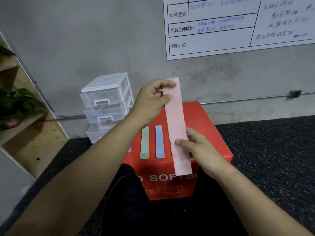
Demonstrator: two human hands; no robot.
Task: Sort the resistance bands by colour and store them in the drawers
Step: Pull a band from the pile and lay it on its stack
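The lower end of the pink band (176,120) covers part of the white lettering on the front of the red box (209,133), so only "SOFTB" reads. The band also hides a strip of the box's top. A thin reddish edge shows there along the band's left side, and I cannot tell what it belongs to. The person's dark-clothed legs cover the bottom left corner of the box.

Left of the box and behind it, against the grey wall, stands a clear plastic drawer unit (105,99) with a white frame. I can count 3 drawers. The upper 2 show white handles, and the lowest is partly hidden by the left forearm. The plastic is cloudy, so I cannot make out what is inside any of them.

On top of the box lie 2 neat stacks side by side, apart from each other. The green bands (144,143) are on the left and the blue bands (159,142) are on the right.

The pink band is held up in the air above the right part of the box top. It stands nearly upright and leans a little. The left hand (150,101) pinches its upper part between thumb and curled fingers. The right hand (199,149) grips its lower part, with the thumb pressed on the front and the fingers behind.

On the wall above the box hangs a whiteboard (238,23), cut off by the frame, and its handwriting is blurred. Far left of the box, a leafy plant (15,103) sits on a wooden shelf (25,133).
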